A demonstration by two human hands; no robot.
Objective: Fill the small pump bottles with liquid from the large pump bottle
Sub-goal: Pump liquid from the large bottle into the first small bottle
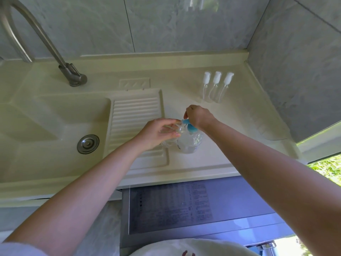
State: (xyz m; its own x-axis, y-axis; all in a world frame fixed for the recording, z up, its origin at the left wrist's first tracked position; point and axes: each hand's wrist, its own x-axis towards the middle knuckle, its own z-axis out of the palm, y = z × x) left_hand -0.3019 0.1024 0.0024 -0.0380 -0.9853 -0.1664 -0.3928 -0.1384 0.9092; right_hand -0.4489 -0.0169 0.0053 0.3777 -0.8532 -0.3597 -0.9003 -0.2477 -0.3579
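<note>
While the right hand presses the large pump bottle head on the surface, the left hand pinches a small clear bottle beneath its spout.

Both bare forearms reach forward and converge near the middle. The left hand is turned palm inward, fingers curled with thumb and fingertips pinching — wrist slightly bent. The right hand arches downward from above, wrist raised, fingers bunched and pressing — knuckles facing up.
</note>
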